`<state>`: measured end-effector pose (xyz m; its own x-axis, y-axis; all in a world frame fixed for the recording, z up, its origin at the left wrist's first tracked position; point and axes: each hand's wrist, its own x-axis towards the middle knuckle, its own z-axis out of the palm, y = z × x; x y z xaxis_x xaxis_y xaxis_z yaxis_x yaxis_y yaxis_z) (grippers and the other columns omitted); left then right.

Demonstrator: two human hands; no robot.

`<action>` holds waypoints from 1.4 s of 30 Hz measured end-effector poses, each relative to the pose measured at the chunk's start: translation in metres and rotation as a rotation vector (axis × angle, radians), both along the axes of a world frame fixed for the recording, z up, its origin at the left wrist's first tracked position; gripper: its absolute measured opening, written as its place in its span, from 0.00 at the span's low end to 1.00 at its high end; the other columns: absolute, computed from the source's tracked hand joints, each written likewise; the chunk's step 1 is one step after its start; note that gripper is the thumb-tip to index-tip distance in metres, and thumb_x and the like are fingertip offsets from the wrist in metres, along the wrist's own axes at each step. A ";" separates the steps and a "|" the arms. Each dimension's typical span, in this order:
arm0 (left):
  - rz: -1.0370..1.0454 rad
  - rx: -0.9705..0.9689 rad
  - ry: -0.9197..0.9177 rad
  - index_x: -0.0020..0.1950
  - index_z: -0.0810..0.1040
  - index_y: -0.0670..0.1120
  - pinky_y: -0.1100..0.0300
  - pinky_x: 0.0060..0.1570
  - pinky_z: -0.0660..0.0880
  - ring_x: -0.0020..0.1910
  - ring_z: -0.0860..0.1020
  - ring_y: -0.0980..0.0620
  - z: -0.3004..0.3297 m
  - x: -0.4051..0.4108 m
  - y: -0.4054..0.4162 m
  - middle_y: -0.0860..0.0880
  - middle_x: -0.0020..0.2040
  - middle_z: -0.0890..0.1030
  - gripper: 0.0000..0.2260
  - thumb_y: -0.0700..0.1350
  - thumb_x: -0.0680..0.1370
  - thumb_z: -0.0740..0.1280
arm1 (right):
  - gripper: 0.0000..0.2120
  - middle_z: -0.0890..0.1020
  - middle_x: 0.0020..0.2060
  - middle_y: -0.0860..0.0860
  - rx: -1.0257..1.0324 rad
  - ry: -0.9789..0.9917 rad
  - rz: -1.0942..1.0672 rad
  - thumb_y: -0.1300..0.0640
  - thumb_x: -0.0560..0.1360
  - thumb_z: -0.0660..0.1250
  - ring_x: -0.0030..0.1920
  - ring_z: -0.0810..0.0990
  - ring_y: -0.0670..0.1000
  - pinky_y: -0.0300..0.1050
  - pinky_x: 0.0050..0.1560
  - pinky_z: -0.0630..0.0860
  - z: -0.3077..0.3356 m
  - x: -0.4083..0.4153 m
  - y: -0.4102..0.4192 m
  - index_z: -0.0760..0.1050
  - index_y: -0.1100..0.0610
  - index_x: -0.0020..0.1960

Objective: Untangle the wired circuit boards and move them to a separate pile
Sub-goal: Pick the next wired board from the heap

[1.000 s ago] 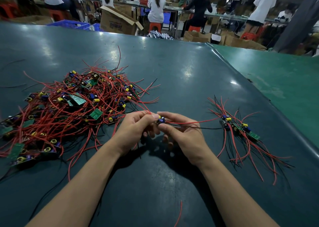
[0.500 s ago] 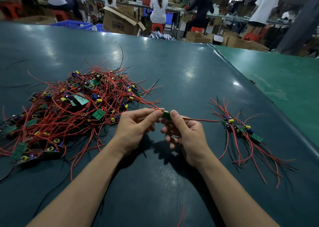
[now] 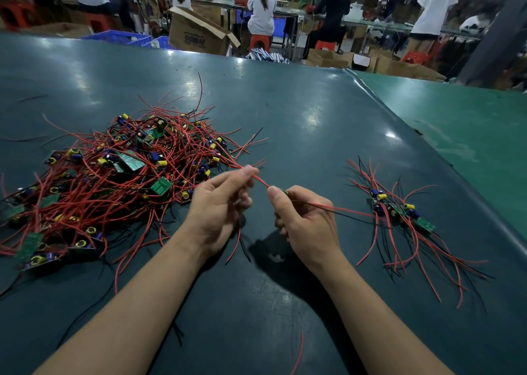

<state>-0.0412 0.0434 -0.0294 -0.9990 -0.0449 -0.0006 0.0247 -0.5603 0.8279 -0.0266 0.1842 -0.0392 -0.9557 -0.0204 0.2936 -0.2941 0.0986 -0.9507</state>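
Progress is judged early. The tangled pile (image 3: pixel 114 180) of wired circuit boards lies on the left of the tabletop (image 3: pixel 299 112) and holds by far the greater share: many green boards with yellow and blue components, knotted in red and black leads. The sorted pile (image 3: pixel 399 212) on the right is small, a few boards only, their leads fanned toward the near edge.

One board is in hand between the two piles. The right hand (image 3: pixel 308 226) pinches a small green board (image 3: pixel 283 191) between thumb and forefinger; its remaining fingers are curled beneath. The left hand (image 3: pixel 219 203) pinches a red wire (image 3: pixel 261 180) running from that board back toward the tangled pile. The hands are slightly apart, the wire drawn taut between them. Further red and black leads trail from the right hand toward the sorted pile; whether they touch it cannot be told.

Judgement: this board is not yet fully free, and nearly all the sorting is left.

Obstructions: the held wire passes among loose ends at the tangled pile's right fringe and may snag. Black leads hang below the left hand. A stray red wire (image 3: pixel 298 354) lies near the tabletop's near edge, well apart from both piles.

Surroundings: a cardboard box (image 3: pixel 196 32), blue crates (image 3: pixel 119 37) and seated workers beyond the far edge; a lighter green surface (image 3: pixel 456 123) adjoins on the right.
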 end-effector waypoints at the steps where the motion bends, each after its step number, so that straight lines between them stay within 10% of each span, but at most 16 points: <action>1: 0.042 0.056 -0.011 0.43 0.83 0.41 0.67 0.29 0.67 0.26 0.69 0.59 0.000 -0.003 -0.003 0.51 0.32 0.77 0.07 0.43 0.68 0.71 | 0.21 0.68 0.23 0.51 0.016 0.031 -0.029 0.48 0.73 0.69 0.26 0.68 0.51 0.49 0.26 0.65 0.001 0.001 0.000 0.67 0.60 0.31; 13: 0.298 0.241 -0.111 0.43 0.77 0.42 0.68 0.26 0.65 0.26 0.67 0.60 -0.004 -0.014 -0.014 0.52 0.32 0.74 0.06 0.40 0.80 0.65 | 0.24 0.63 0.20 0.59 -0.242 0.193 -0.342 0.49 0.72 0.67 0.21 0.61 0.52 0.42 0.22 0.57 0.007 0.007 0.011 0.61 0.60 0.26; 21: 0.572 -1.230 0.377 0.42 0.80 0.46 0.58 0.38 0.74 0.34 0.76 0.53 -0.014 0.007 -0.006 0.52 0.34 0.78 0.03 0.44 0.76 0.71 | 0.15 0.71 0.24 0.48 -1.082 -0.279 -0.618 0.48 0.76 0.70 0.20 0.68 0.45 0.35 0.20 0.62 0.018 -0.016 0.053 0.71 0.56 0.38; 26: 0.584 -1.709 0.064 0.57 0.79 0.44 0.48 0.47 0.73 0.50 0.77 0.40 -0.019 0.009 -0.017 0.44 0.49 0.79 0.15 0.53 0.76 0.67 | 0.15 0.69 0.23 0.48 -1.027 -0.318 -0.488 0.52 0.79 0.64 0.20 0.65 0.46 0.34 0.20 0.58 0.017 -0.017 0.047 0.72 0.57 0.35; 37: 0.423 -1.673 -0.069 0.59 0.78 0.44 0.49 0.50 0.72 0.54 0.76 0.42 -0.018 0.004 -0.024 0.45 0.55 0.77 0.13 0.51 0.80 0.64 | 0.13 0.71 0.23 0.49 -0.929 -0.379 -0.282 0.58 0.78 0.59 0.21 0.66 0.47 0.35 0.21 0.58 0.014 -0.017 0.041 0.72 0.58 0.35; 42: 0.642 -1.472 0.250 0.54 0.79 0.44 0.48 0.44 0.73 0.46 0.77 0.42 -0.007 0.011 -0.020 0.45 0.47 0.78 0.09 0.46 0.77 0.70 | 0.11 0.73 0.25 0.50 -0.735 -0.394 -0.130 0.58 0.77 0.62 0.22 0.68 0.47 0.35 0.21 0.60 0.015 -0.015 0.036 0.75 0.58 0.37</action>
<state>-0.0306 0.0239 -0.0367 -0.7855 -0.2466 0.5676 0.1380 0.8243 0.5491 -0.0412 0.2207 -0.0246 -0.9726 0.1625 -0.1660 0.0433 -0.5753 -0.8168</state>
